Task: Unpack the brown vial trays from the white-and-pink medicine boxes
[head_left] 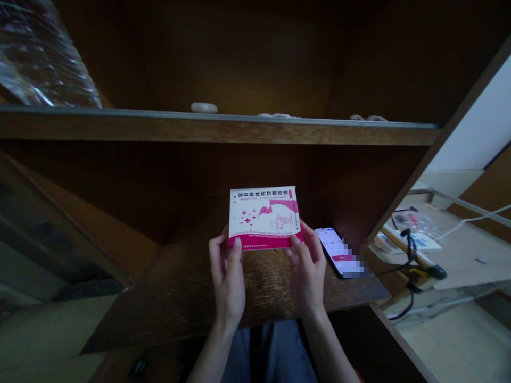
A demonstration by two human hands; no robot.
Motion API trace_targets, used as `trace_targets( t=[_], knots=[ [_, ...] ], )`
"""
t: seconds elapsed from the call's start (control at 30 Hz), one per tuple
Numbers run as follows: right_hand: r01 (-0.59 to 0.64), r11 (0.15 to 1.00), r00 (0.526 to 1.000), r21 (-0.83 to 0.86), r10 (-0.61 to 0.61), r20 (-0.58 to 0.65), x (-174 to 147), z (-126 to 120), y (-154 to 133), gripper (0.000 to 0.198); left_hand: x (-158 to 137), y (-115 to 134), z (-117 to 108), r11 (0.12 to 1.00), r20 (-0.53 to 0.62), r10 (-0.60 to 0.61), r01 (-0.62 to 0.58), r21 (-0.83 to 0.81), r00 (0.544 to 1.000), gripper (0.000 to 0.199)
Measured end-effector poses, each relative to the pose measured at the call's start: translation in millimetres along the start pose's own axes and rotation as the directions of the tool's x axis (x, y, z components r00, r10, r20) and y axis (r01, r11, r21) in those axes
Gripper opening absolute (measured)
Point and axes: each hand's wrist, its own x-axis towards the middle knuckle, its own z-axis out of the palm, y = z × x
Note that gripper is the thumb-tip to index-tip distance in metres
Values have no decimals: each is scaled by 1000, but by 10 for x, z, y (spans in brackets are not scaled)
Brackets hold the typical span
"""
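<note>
A white and pink medicine box (263, 215) with printed characters and a pink bird picture is held up in front of me. My left hand (229, 266) grips its lower left corner, thumb on the front face and fingers behind. At the lower right corner my right hand (307, 263) holds it the same way, its fingers partly hidden behind the box. The box is tilted toward me, above the worn wooden desk top (191, 287). To the right of my right hand lies a phone (339, 250) with a lit screen showing a timer, partly blurred out.
A wooden shelf (223, 127) crosses above the desk, with a white oval object (204, 108) on its edge. Clear plastic wrapping (43, 58) sits at upper left. Right of the desk are a pole with a black tip (437, 272), cables and a plastic bag (415, 221).
</note>
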Motion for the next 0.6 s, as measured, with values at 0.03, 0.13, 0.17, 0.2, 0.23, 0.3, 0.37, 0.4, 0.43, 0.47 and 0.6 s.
trace_targets(
  t=[0.03, 0.13, 0.17, 0.2, 0.23, 0.3, 0.37, 0.4, 0.43, 0.47, 0.6],
  knots=[
    [-55, 998, 998, 29, 54, 14, -55, -37, 5, 44, -45, 10, -32, 1000, -26, 3, -3, -8, 1000, 26],
    [-204, 974, 977, 98, 197, 83, -161, -132, 36, 52, -145, 19, -142, 999, -40, -29, 28, -25, 999, 34],
    [-227, 968, 972, 105, 219, 90, -182, -152, 48, 50, -173, 11, -178, 999, -29, -52, 52, -14, 998, 38],
    [-236, 967, 970, 98, 228, 87, -199, -166, 58, 48, -199, -2, -210, 997, -15, -82, 82, 8, 997, 43],
    [-235, 968, 970, 83, 229, 75, -214, -175, 67, 47, -226, -18, -237, 993, -2, -114, 114, 32, 993, 48],
    [-224, 973, 974, 47, 222, 41, -241, -184, 84, 46, -281, -53, -274, 984, 7, -169, 168, 51, 986, 56],
    [-222, 975, 975, 21, 221, 19, -267, -194, 99, 44, -331, -76, -289, 980, -2, -194, 194, 44, 981, 60],
    [-225, 974, 974, 13, 225, 13, -278, -202, 107, 43, -352, -80, -290, 980, -12, -196, 197, 42, 980, 60],
    [-232, 973, 973, 8, 232, 7, -287, -212, 113, 42, -370, -79, -287, 980, -24, -193, 194, 42, 981, 59],
    [-243, 970, 970, 6, 243, 6, -293, -224, 118, 41, -383, -73, -283, 981, -35, -191, 192, 38, 981, 57],
    [-287, 957, 958, 34, 287, 2, -281, -275, 108, 43, -393, -28, -279, 969, -95, -245, 242, -42, 965, 52]
  ],
)
